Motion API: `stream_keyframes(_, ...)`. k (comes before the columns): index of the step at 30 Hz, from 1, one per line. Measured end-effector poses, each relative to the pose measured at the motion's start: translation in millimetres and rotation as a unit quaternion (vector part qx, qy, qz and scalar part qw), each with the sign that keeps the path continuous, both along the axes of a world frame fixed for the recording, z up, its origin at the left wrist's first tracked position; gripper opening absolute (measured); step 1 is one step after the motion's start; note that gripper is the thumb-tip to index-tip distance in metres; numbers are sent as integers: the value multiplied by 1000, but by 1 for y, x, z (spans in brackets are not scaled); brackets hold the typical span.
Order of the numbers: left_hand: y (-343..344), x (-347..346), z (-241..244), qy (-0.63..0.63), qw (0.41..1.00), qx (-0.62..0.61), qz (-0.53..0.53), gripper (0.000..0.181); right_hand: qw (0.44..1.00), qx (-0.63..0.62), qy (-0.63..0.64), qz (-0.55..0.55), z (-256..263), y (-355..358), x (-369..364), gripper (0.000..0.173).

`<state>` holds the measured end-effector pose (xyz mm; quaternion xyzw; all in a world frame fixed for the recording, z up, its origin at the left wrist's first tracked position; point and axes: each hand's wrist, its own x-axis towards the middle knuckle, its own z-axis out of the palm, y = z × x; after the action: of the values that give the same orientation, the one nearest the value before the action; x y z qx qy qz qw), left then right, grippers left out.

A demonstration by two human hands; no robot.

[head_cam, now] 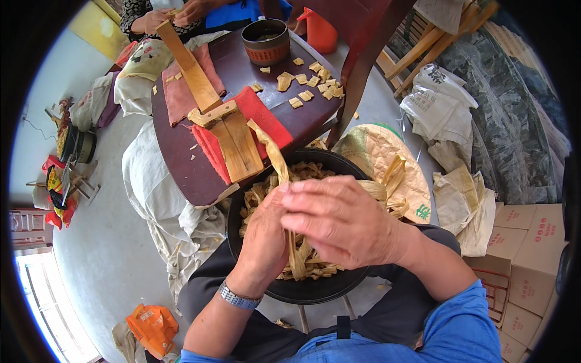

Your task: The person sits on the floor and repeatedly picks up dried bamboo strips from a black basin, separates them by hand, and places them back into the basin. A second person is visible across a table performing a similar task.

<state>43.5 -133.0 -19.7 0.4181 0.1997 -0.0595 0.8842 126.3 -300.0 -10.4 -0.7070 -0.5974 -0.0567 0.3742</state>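
A long, twisted strip of dried yellowish plant material [274, 154] is pinched in my left hand [265, 236], and its upper end sticks up past the thumb. My right hand [340, 218] closes over the same strip from the right, fingertips against the left thumb; its own thumb is hidden. Both hands are above a round black basin [313, 297] on my lap, full of folded dried strips [258, 195]. Just beyond it, a wooden cutter-like block [236, 149] with a raised wooden handle [188, 68] lies on a red cloth [268, 118].
The dark wooden chair seat [181, 177] bears cut pieces [327, 84] and a metal pot [266, 43]. Right of the basin stand a paper sack [395, 154], more strips [392, 181] and cartons [522, 254]. Another person's hands [174, 18] work at the top. An orange bag [152, 329] lies lower left.
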Motion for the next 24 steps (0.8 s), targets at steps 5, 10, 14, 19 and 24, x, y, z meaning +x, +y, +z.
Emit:
stream_keyframes(5, -6, 9, 0, 19, 994, -103, -13, 40, 997, -7, -76, -23, -4, -6, 3, 38)
stream_keyframes(10, 0, 9, -6, -3, 977, -213, -28, 44, 993, 18, -110, -36, -1, -1, 4, 31)
stream_keyframes(14, -1, 9, -3, -12, 966, -256, -24, 43, 987, 31, -147, -48, -3, 5, 0, 25)
stream_keyframes(19, 9, 8, 4, 26, 978, -207, 7, 40, 992, 49, -118, -3, 3, 18, 1, 21)
stream_keyframes(24, 28, 2, 4, 9, 1000, -2, -20, 31, 995, 65, -65, 41, 4, 25, -10, 15)
